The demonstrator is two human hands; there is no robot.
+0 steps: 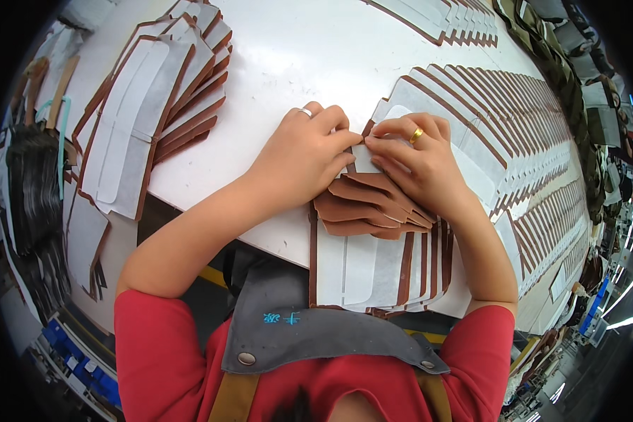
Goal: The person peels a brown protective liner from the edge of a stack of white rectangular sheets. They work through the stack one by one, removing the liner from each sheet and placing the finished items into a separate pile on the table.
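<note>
My left hand point(300, 153) and my right hand point(426, 161) meet fingertip to fingertip at the brown edge of a white-backed panel. Both pinch that edge between thumb and fingers; the exact grip is partly hidden by the fingers. Just below them, several brown leather-like flaps point(369, 208) lie bunched in a fanned stack. Under these flaps, white-backed panels with brown borders point(329, 269) reach over the near table edge. Right behind my right hand begins a long overlapping row of similar panels point(453, 113).
At the left, a fanned pile of brown-edged panels point(124, 121) overhangs the white table point(279, 58). More panels point(416, 16) lie at the far side, and another row point(554, 227) at the right. Dark strips point(34, 184) hang at the far left; olive material point(554, 68) borders the right.
</note>
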